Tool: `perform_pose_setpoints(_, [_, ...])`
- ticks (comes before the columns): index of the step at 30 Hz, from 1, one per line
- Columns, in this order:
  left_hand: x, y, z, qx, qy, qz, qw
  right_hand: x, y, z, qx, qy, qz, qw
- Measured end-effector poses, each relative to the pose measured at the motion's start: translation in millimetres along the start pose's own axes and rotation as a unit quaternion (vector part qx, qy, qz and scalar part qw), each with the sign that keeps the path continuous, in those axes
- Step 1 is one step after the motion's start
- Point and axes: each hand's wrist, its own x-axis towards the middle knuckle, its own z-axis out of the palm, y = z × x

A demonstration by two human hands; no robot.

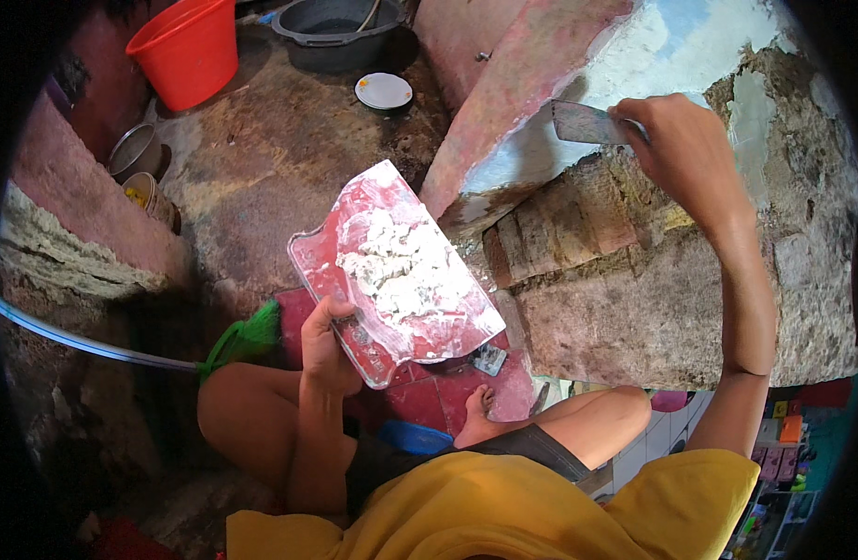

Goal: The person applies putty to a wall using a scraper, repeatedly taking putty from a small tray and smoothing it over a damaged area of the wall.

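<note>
My left hand is closed on the edge of a red dustpan, its thumb on top. A lumpy heap of white putty lies in the dustpan, with smears around it. My right hand is closed round a putty knife. The wide, greyish blade points left, over the white-coated part of the wall. Whether the blade touches the coating, I cannot tell. Below and right of the coating, rough bare masonry shows.
A red bucket, a dark basin and a white plate stand on the stained floor ahead. To the left are a low broken wall, a pale hose and green broom bristles. A blue container sits between my legs.
</note>
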Motion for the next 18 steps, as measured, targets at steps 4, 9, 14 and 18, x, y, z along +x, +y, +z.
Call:
perform_pose_setpoints(4, [2.3,-1.7,-3.3,-0.013,0.015,-0.009,1.0,7.0,-5.4,10.3,-0.016,0.003,-0.027,1.0])
perform_pose_setpoints(9, [3.7,-3.2,-8.3,-0.009,0.03,0.008,0.999,19.2,-11.0,-6.2,-0.014,-0.089,-0.068,0.994])
perform_pose_setpoints(14, [6.2,-6.3,-21.6,-0.031,0.034,-0.006,0.999,42.7,-13.0,-29.9,0.029,-0.175,-0.154,0.972])
perform_pose_setpoints(18, [10.2,-6.4,-34.3,-0.044,0.018,-0.01,0.999,46.8,-0.7,-30.3,0.362,-0.239,-0.165,0.886])
